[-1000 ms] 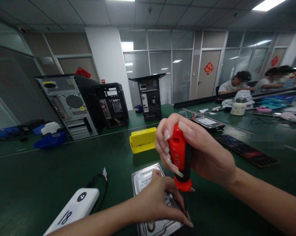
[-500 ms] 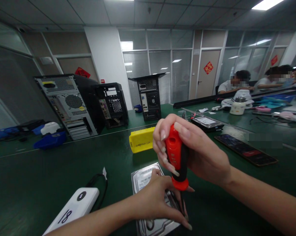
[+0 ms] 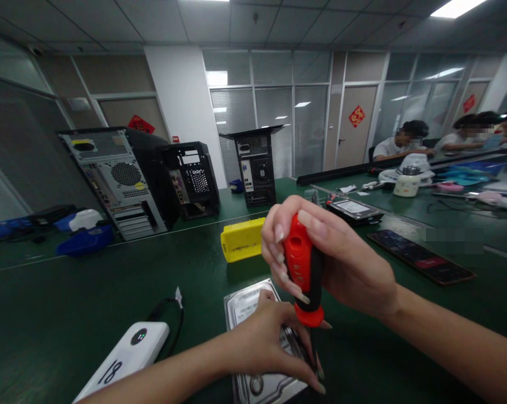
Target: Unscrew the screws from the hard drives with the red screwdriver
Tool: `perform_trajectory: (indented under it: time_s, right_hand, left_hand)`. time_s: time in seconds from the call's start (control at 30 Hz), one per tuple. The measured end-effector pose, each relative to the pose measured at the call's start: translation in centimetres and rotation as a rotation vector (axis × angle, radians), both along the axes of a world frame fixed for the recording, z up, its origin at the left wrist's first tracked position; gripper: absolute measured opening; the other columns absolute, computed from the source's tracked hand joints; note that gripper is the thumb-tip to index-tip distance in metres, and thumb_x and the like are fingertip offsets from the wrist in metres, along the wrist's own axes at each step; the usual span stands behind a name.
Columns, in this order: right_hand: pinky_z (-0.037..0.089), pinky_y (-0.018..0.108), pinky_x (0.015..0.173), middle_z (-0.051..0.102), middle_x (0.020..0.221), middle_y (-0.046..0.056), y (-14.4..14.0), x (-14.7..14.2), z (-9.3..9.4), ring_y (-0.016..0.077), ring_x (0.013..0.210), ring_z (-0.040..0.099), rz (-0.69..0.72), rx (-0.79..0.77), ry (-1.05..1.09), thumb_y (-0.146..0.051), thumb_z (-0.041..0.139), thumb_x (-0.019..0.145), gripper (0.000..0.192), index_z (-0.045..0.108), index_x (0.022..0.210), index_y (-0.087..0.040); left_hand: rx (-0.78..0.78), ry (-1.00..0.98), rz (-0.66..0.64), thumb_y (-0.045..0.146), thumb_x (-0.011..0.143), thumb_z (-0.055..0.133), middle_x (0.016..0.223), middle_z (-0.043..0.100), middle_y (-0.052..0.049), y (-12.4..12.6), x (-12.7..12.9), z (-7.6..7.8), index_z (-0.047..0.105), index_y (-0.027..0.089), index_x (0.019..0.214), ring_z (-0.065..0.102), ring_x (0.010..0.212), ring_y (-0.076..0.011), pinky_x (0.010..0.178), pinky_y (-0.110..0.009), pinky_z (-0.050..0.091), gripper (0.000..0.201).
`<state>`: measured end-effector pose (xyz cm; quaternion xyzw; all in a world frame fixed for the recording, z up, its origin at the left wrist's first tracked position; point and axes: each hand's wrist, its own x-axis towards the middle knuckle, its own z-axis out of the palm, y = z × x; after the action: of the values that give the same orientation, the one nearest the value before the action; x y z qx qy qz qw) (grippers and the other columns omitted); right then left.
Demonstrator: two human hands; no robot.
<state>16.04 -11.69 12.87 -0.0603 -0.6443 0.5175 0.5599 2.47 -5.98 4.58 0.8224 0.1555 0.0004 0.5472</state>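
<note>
A silver hard drive (image 3: 245, 297) lies on the green tabletop in front of me, its label partly covered. Across it rests my left hand (image 3: 268, 336), gripping the drive, with thumb and fingers around the screwdriver's shaft at the right edge. My right hand (image 3: 341, 258) is wrapped round the red and black handle of a screwdriver (image 3: 298, 264), held upright with the shaft pointing down. The tip is hidden behind my left fingers, so what it touches cannot be made out.
Beyond the drive sits a yellow bin (image 3: 242, 241) with small dark pieces. A white power bank (image 3: 125, 359) with a cable lies left, a phone (image 3: 422, 255) right, another hard drive (image 3: 354, 210) behind it. Computer cases (image 3: 127, 179) stand at the back; several people sit far right.
The screwdriver handle has turned slightly in my right hand. Both hands and the hard drive stay almost in place. Small green lights now show on the power bank's display.
</note>
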Motion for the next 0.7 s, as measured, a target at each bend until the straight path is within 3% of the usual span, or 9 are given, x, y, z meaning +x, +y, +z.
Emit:
perform_trajectory:
  time_s: [0.1,0.7]
  right_hand:
    - [0.041,0.019,0.052,0.051,0.079,0.001,0.09,0.04,-0.06,0.0086,0.059,0.049,0.007,0.005,0.000,-0.031,0.043,0.101,0.022,0.057,0.095,-0.015]
    - [0.041,0.020,0.052,0.051,0.079,0.001,-0.03,-0.03,0.07,0.0089,0.060,0.049,0.010,0.005,0.000,-0.032,0.043,0.101,0.022,0.057,0.095,-0.016]
  left_hand:
    - [-0.020,0.001,-0.029,0.054,0.070,0.080,0.098,0.076,-0.003,0.29,-0.08,0.14,0.074,0.020,0.099,0.069,0.097,-0.0232,0.097,-0.037,0.045,0.045]
    - [0.008,-0.064,-0.110,0.043,0.074,0.081,0.102,0.077,-0.001,0.94,-0.41,0.00,0.070,0.018,0.093,0.070,0.102,-0.0200,0.101,-0.030,0.043,0.033]
